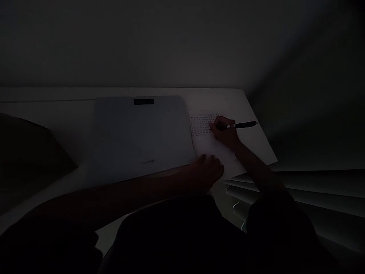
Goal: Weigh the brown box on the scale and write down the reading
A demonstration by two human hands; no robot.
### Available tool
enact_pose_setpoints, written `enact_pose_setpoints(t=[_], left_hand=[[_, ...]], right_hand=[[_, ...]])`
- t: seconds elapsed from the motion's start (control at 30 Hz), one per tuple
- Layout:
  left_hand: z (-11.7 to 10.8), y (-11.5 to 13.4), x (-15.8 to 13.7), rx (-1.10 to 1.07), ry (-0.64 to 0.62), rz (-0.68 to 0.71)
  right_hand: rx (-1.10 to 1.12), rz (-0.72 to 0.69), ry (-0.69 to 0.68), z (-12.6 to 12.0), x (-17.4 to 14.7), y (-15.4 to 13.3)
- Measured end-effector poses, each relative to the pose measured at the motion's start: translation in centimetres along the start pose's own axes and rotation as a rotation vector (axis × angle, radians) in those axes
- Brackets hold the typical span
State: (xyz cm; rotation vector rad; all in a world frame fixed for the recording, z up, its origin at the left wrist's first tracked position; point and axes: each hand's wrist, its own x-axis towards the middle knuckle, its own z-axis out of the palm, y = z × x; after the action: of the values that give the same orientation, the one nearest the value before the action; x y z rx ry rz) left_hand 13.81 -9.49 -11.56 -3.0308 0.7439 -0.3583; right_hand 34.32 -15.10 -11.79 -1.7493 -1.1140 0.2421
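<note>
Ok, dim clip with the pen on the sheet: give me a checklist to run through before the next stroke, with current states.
1. Pen in right hand grip: ok.
2. Pen tip on the sheet of paper: cannot tell, hidden by fingers.
3. Left hand resting on the sheet's near edge: ok.
4. Sheet lying flat on the white desk: ok.
5. Scale beside the sheet, not over the writing: ok.
6. Light enough to read the writing: not ok.

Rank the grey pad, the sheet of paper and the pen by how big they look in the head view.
1. Grey pad, clearly largest.
2. Sheet of paper, partly covered by both hands, so its full extent is unsure.
3. Pen, smallest, held in the right hand.
</note>
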Motion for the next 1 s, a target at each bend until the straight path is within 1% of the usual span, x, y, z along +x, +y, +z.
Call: enact_pose_setpoints(t=[0.07, 0.17, 0.23, 0.37, 0.5, 0.7, 0.83, 1.0], left_hand=[[0.1, 0.0, 0.0, -0.001, -0.002, -0.002], [0.0, 0.1, 0.0, -0.002, -0.03, -0.002], [-0.1, 0.0, 0.0, 0.007, -0.034, -0.007], [0.0, 0.0, -0.2, 0.022, -0.008, 0.006], [0.4, 0.0, -0.1, 0.038, 0.018, 0.005], [0.7, 0.1, -0.1, 0.046, 0.029, -0.01], [0.8, 0.1, -0.2, 0.058, 0.042, 0.009], [0.4, 0.1, -0.1, 0.024, -0.013, 0.004]], right_hand=[[-0.007, -0.002, 0.001, 0.1, 0.0, 0.0], [0.05, 0.113, -0.063, 0.1, -0.2, -0.1], [0.07, 0.155, -0.119, 0.1, -0.2, -0.1], [0.077, 0.17, -0.219, 0.2, -0.4, 0.0], [0.095, 0.208, -0.245, 0.2, -0.6, 0.0], [0.035, 0.17, -0.24, 0.4, -0.5, -0.3], [-0.058, 0.108, -0.198, 0.7, -0.3, -0.3], [-0.04, 0.11, -0.212, 0.7, -0.4, 0.4]])
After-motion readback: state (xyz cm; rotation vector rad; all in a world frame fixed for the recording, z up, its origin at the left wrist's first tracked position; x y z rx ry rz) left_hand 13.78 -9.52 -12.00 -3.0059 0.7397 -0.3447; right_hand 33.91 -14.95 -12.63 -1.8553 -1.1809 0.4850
